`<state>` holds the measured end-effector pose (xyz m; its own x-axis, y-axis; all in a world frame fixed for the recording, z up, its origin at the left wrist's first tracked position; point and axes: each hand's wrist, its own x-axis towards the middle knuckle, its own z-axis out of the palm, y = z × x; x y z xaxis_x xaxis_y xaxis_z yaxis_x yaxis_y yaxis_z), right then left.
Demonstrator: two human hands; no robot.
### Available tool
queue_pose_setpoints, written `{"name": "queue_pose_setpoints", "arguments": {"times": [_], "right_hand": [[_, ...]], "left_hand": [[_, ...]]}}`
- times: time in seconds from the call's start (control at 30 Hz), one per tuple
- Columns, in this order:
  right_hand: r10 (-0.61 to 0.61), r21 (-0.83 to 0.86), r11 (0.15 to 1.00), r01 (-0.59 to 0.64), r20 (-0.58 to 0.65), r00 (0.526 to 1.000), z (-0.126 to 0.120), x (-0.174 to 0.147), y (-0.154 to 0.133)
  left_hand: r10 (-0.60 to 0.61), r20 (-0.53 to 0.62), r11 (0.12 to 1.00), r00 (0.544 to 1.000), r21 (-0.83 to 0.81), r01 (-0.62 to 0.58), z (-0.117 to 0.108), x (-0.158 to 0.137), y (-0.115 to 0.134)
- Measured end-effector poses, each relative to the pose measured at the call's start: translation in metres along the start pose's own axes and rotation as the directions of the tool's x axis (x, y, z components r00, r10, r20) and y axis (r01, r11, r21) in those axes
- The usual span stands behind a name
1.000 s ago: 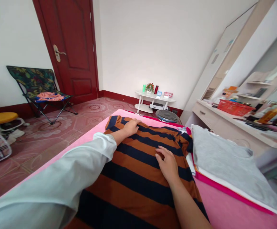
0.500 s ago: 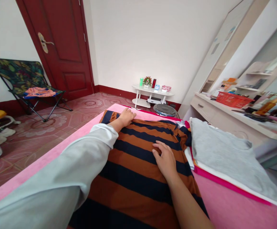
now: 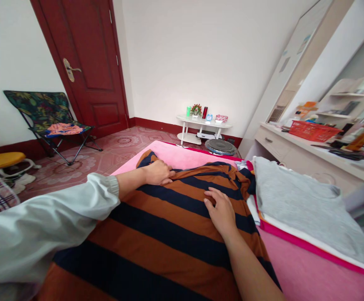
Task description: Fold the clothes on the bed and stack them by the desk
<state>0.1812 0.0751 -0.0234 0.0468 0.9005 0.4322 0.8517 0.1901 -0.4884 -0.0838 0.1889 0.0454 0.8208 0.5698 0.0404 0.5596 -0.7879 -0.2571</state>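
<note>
A brown and navy striped shirt lies spread over the pink bed cover, with creases along its far edge. My left hand is at the shirt's far left part, its fingers curled and closed on the cloth; the fingertips are partly hidden. My right hand rests on the right half of the shirt, fingers loosely bent and apart, gripping nothing. Just right of the shirt is a stack of folded clothes with a light grey garment on top.
A dresser with a red basket stands at the right. A small white table is by the far wall, near a round dark-topped object. A folding chair and a yellow stool stand left, near the red door.
My left hand has moved left and nearer to me, its fingers closing on the cloth, and the shirt's left side has shifted. My right hand stays in place. The view has tilted slightly.
</note>
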Motion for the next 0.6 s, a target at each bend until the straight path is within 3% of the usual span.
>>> {"name": "queue_pose_setpoints", "arguments": {"times": [0.13,0.2,0.3,0.37,0.6], "right_hand": [[0.005,-0.003,1.000,-0.005,-0.001,1.000,-0.001,0.000,-0.001],[0.001,-0.001,1.000,-0.001,0.001,1.000,0.000,0.000,0.000],[0.002,0.005,1.000,-0.002,-0.001,1.000,0.001,0.001,0.001],[0.006,0.005,1.000,-0.006,0.000,1.000,0.001,0.001,0.002],[0.005,0.002,1.000,-0.005,0.005,1.000,0.000,0.001,0.000]], "left_hand": [[-0.048,-0.026,0.999,0.999,-0.011,0.048,-0.001,-0.018,0.026],[-0.171,-0.044,0.983,0.984,-0.074,0.168,-0.001,-0.024,0.037],[-0.472,0.002,0.858,0.882,-0.230,0.459,0.000,-0.028,0.039],[-0.577,0.071,0.765,0.814,-0.302,0.569,0.001,-0.028,0.032],[-0.541,0.197,0.717,0.818,-0.400,0.571,-0.006,-0.019,0.016]]}}
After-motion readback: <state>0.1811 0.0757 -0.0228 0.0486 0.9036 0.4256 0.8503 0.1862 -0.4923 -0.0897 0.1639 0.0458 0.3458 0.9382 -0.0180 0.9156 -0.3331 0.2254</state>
